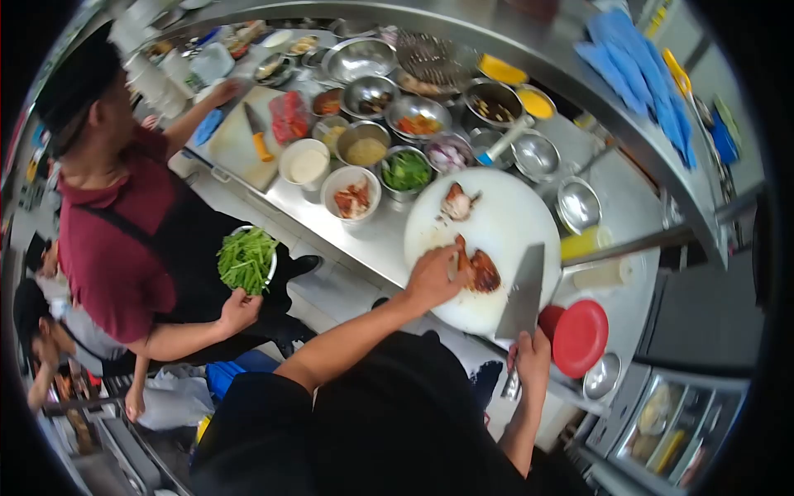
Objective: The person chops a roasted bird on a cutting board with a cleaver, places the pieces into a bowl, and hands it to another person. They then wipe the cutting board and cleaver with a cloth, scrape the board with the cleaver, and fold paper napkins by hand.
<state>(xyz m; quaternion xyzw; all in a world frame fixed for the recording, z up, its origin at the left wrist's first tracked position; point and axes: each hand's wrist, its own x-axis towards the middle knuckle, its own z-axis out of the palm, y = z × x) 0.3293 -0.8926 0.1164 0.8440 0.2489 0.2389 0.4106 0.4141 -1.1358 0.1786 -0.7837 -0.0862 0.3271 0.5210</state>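
Note:
A roasted chicken leg (482, 271) lies on the round white cutting board (422, 219). My left hand (438, 277) reaches over the board's near left edge, its fingers closed on the leg's narrow end. In my right hand (529, 360) is a cleaver (523, 293), gripped by its handle, with the broad blade pointing away over the board's right side. Farther back on the board sits another browned piece of chicken (456, 202). Left of the board, a white tub (351, 194) holds more cut chicken.
Metal bowls of chopped vegetables, including greens (405, 169) and onion (447, 155), crowd behind the board. Red plates (581, 339) stand at its right. A co-worker (116, 207) at my left carries a bowl of green stalks (246, 259). A steel shelf (546, 37) hangs overhead.

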